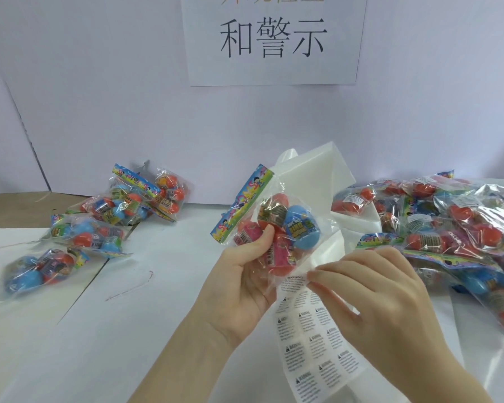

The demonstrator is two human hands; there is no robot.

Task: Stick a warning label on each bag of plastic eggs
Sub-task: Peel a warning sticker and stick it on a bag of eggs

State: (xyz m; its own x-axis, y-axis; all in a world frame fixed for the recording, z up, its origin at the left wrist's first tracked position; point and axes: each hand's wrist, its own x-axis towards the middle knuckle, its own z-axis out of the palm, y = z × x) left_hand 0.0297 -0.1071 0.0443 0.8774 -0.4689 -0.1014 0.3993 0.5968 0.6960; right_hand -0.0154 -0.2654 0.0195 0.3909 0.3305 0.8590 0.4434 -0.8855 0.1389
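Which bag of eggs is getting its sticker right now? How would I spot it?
Look below the paper sign on the wall, to the middle of the table. There the left hand holds one bag up in the air while the right hand pinches the label sheet beneath it. Every other bag lies in piles.

Glossy clear plastic bag [274, 225]; matt paper label sheet [312, 344].

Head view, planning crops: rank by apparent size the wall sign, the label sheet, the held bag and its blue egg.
1. Wall sign
2. Label sheet
3. Held bag, nearly the sheet's size; unsure
4. Blue egg
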